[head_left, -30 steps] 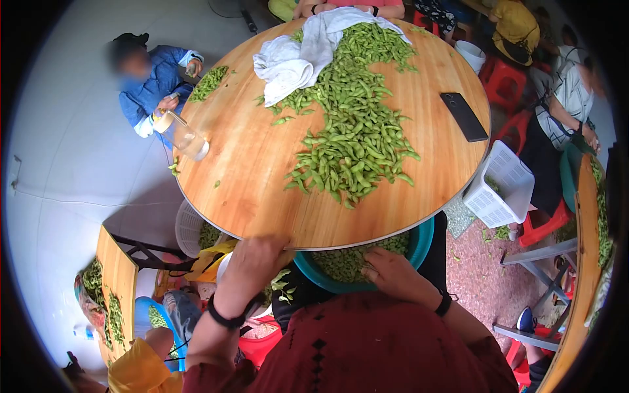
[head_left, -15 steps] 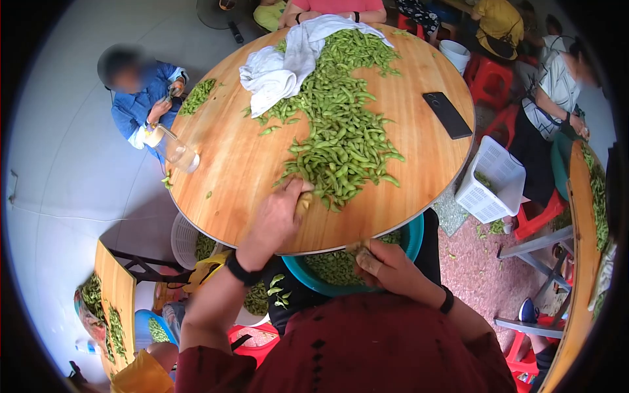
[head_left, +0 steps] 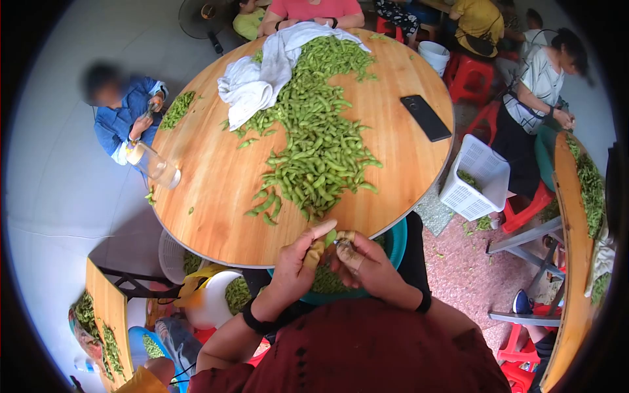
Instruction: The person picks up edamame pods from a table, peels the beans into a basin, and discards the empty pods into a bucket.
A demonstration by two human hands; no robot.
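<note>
My left hand (head_left: 295, 267) is closed in a pinch on a green edamame pod (head_left: 330, 238), just off the table's near edge. My right hand (head_left: 375, 267) meets it from the other side, fingers curled in; a small greyish glint shows at its fingertips, too small to name. Worn, yellowish coverings wrap some fingertips on both hands. Below them sits a teal basin (head_left: 398, 241) with green beans in it, partly hidden by my hands. A long heap of edamame pods (head_left: 318, 150) runs across the round wooden table (head_left: 216, 190).
A white cloth (head_left: 252, 85) covers part of the heap; a black phone (head_left: 426, 118) lies on the right. At the left edge stands a clear bottle (head_left: 154, 165) beside a seated person. A white basket (head_left: 475, 177) and red stools (head_left: 470, 78) are to the right, with other people around.
My left hand has come back from the heap to my right hand, now with a pod. Several pods at the heap's near left have shifted toward me. The whole view has shifted slightly.
</note>
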